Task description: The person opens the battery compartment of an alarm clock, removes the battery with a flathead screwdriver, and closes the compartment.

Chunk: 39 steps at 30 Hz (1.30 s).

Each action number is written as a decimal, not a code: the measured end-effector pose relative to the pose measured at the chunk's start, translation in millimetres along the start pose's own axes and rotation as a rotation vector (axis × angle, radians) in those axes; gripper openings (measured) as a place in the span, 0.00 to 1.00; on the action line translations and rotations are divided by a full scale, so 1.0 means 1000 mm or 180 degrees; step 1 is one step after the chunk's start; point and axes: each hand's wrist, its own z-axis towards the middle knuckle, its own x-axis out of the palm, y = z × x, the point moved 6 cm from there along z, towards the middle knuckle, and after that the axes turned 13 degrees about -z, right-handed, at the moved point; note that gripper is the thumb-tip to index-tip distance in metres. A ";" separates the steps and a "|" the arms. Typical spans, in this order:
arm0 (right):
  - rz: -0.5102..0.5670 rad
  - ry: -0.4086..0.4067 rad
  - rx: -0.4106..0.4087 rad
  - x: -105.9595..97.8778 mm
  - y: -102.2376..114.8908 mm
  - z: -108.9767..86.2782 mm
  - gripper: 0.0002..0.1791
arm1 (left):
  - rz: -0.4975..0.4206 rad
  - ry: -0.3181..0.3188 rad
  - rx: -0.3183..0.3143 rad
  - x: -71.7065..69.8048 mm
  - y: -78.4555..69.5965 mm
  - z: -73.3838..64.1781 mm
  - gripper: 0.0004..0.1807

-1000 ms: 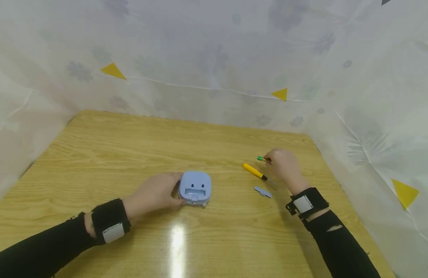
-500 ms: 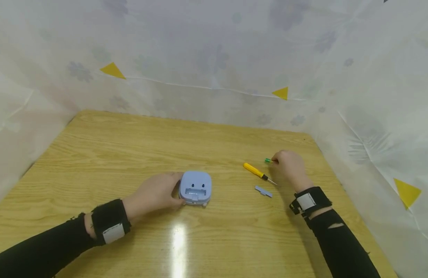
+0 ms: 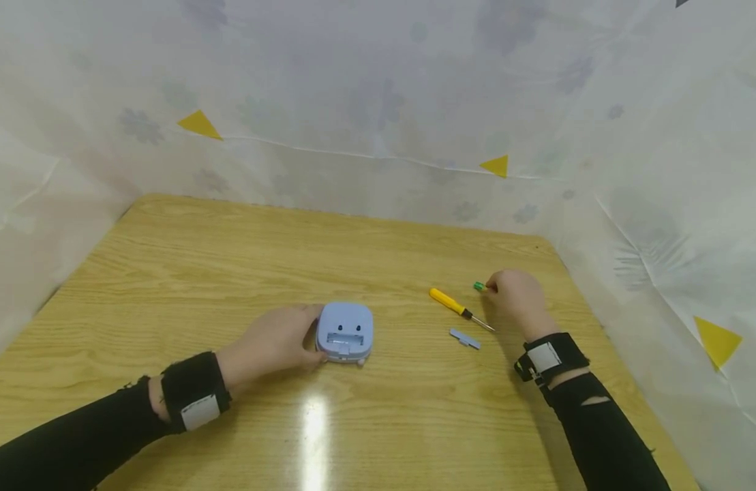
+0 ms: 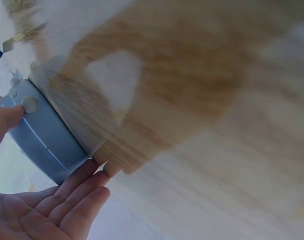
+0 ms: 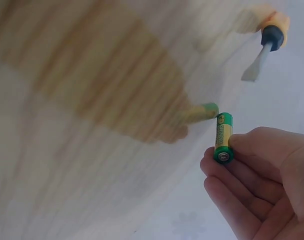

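A light blue, rounded-square device (image 3: 345, 317) lies on the table with an open battery slot facing up. My left hand (image 3: 273, 337) grips its left side, the thumb at its near edge and the fingers around the far side; in the left wrist view the thumb presses beside a small round foot (image 4: 29, 105). Off to the right, my right hand (image 3: 517, 298) pinches a green and yellow battery (image 5: 223, 137) between thumb and fingers. One end of the battery is close to the glossy tabletop, beside its reflection; whether it touches cannot be told.
A yellow-handled screwdriver (image 3: 448, 300) lies left of the right hand, its shaft pointing towards the wrist. Nearer to me is a small blue battery cover (image 3: 465, 339). Pale patterned sheeting (image 3: 378, 102) surrounds the wooden table (image 3: 230, 252) at the back and sides.
My right hand has shifted right and slightly nearer with the battery, away from the screwdriver, whose shaft shows more fully. The left hand and the device have stayed still.
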 end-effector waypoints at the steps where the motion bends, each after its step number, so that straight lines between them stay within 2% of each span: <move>1: 0.0000 0.0020 0.0007 0.000 0.000 0.000 0.09 | -0.0004 0.0001 -0.0002 0.000 0.000 0.000 0.47; 15: 0.0136 0.0205 0.0136 0.004 -0.002 0.000 0.10 | -0.0009 -0.0006 -0.0014 0.001 0.004 0.002 0.47; 32: 0.0096 0.0335 0.0116 0.005 -0.002 0.003 0.08 | -0.0021 -0.0021 0.0026 0.000 0.002 0.001 0.47; 39: 0.0124 0.0447 0.0130 0.008 -0.003 0.003 0.12 | 0.0016 -0.0006 0.0012 0.001 0.002 0.000 0.47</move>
